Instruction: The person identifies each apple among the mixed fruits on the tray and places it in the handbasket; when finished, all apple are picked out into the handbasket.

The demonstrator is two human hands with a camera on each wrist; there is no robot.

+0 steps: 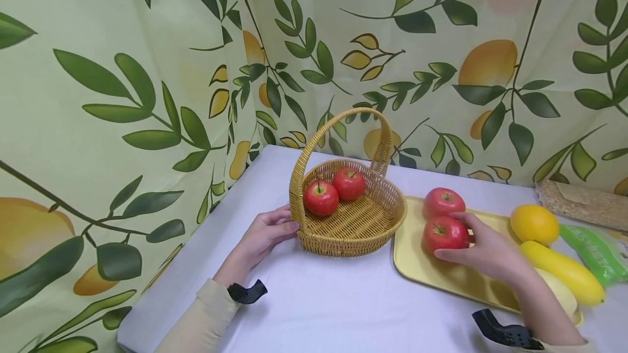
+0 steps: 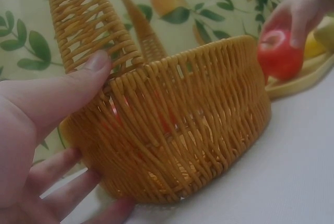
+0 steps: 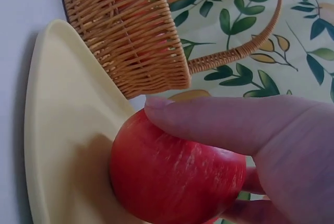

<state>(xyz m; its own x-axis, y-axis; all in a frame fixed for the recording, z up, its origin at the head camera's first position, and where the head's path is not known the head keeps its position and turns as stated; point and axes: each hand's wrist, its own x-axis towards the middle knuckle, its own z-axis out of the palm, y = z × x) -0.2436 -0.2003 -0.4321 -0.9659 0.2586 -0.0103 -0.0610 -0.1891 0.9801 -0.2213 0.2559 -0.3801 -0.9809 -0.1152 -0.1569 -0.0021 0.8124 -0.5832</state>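
Note:
In the head view my right hand (image 1: 488,244) holds a red apple (image 1: 445,234) over the yellow tray (image 1: 409,257). Thumb and fingers curl round opposite sides of this apple (image 3: 172,172) in the right wrist view. Another red apple (image 1: 444,202) lies just behind it on the tray. To the left stands a wicker basket (image 1: 343,245) with a tall handle, two red apples (image 1: 321,198) inside. My left hand (image 1: 267,233) touches the basket's left side. In the left wrist view its thumb rests by the handle base, with the fingers loosely extended along the wicker wall (image 2: 198,125).
An orange (image 1: 535,224), a yellow elongated fruit or vegetable (image 1: 564,271) and a paler one (image 1: 556,290) lie at the tray's right. Beyond are a green packet (image 1: 596,255) and a bag of brownish grains (image 1: 584,200). A leaf-printed cloth (image 1: 343,42) hangs behind the white table (image 1: 314,304).

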